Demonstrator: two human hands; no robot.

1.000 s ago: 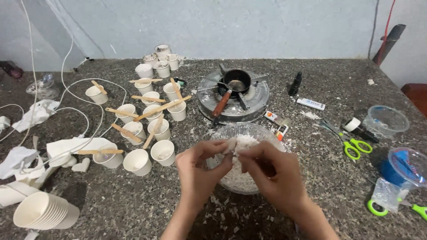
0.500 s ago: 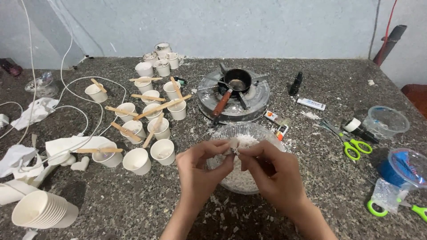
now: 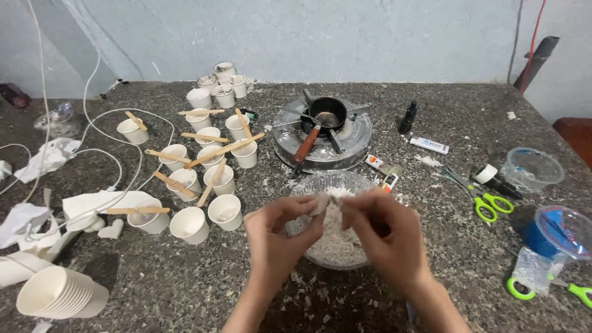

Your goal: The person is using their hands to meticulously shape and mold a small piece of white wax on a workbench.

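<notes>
Now white wax chunk (image 3: 322, 202) pinched between both hands' fingers (image 3: 308, 213).

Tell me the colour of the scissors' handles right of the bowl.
Bright green, clearest in the head view: scissors.

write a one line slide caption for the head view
Both hands, left hand and right hand, pinch a white lump over a clear bowl of white flakes beside paper cups.

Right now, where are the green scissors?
In the head view, the green scissors lie on the table's right side, right of the glass bowl under both hands, just left of the tape roll and clear tub.
</notes>
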